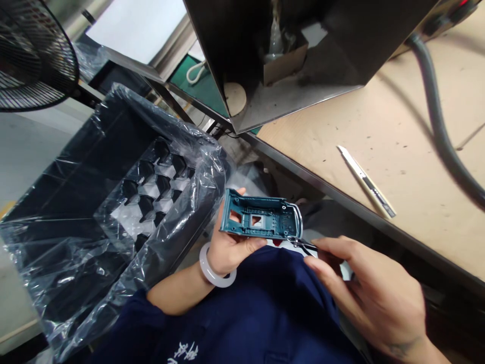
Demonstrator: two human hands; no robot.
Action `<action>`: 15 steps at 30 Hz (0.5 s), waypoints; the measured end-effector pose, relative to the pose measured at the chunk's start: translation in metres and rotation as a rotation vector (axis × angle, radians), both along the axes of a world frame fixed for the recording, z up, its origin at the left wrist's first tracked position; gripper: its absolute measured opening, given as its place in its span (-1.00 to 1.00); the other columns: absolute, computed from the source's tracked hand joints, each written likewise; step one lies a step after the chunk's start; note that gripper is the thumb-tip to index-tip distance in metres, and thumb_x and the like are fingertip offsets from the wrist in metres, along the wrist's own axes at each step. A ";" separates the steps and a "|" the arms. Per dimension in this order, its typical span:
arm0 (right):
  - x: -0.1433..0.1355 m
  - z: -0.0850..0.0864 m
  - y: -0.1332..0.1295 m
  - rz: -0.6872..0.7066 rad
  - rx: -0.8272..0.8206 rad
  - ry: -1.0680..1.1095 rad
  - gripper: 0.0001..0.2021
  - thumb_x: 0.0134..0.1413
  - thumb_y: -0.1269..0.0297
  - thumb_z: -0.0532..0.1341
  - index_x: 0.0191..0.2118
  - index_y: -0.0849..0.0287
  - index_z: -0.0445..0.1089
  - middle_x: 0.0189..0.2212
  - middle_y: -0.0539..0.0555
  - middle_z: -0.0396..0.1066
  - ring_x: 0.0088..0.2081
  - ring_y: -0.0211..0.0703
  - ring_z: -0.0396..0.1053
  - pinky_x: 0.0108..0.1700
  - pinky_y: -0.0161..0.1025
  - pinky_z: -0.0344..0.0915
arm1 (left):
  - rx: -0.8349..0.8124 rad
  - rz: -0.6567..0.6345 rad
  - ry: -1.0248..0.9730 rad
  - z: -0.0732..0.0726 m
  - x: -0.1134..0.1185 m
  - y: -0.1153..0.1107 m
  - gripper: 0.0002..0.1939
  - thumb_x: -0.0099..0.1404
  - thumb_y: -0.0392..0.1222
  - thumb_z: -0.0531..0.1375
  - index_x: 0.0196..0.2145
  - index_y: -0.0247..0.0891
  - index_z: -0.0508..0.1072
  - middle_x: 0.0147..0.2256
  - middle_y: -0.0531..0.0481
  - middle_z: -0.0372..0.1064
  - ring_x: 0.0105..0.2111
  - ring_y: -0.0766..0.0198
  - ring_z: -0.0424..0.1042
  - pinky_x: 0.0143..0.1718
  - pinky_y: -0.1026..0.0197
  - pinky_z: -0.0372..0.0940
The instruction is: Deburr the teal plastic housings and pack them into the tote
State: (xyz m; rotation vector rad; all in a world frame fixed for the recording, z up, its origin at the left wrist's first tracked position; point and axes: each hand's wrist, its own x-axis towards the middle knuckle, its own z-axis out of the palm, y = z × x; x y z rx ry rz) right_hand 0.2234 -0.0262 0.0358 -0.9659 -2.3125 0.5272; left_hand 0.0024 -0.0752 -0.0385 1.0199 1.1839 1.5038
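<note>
My left hand [227, 247] grips a teal plastic housing [261, 217] by its left end and lower edge, its ribbed inner side facing up. A white bangle sits on that wrist. My right hand [364, 288] pinches a thin dark tool [303, 244] whose tip touches the lower right corner of the housing. Both hands hover over my lap in dark blue clothing, just off the workbench edge.
A black bin [56, 167] lined with clear plastic holds several dark parts [155, 187] at the left. On the tan workbench [379, 131] lie a utility knife [367, 182] and a grey hose [435, 111]. A dark metal hood [341, 55] stands behind; a fan [34, 55] sits top left.
</note>
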 end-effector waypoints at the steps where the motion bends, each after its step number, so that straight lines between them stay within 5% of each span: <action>1: 0.000 0.000 0.000 0.000 0.006 0.000 -0.78 0.54 0.20 0.10 -0.14 0.19 0.38 -0.51 -0.03 0.48 -0.56 -0.33 0.42 -0.45 -0.40 0.35 | -0.006 -0.005 -0.005 0.000 0.000 0.000 -0.14 0.18 -0.11 0.52 0.34 0.01 0.24 -0.17 0.04 0.59 -0.12 0.13 0.63 0.00 0.07 0.55; 15: 0.007 -0.001 0.000 0.035 0.018 -0.021 -0.89 0.49 0.27 0.16 -0.08 0.16 0.39 -0.50 -0.05 0.44 -0.56 -0.27 0.40 -0.44 -0.31 0.36 | -0.101 0.010 -0.141 -0.002 0.002 0.000 -0.10 0.07 -0.17 0.58 0.29 -0.04 0.30 -0.32 0.11 0.55 -0.19 0.17 0.64 -0.01 0.09 0.58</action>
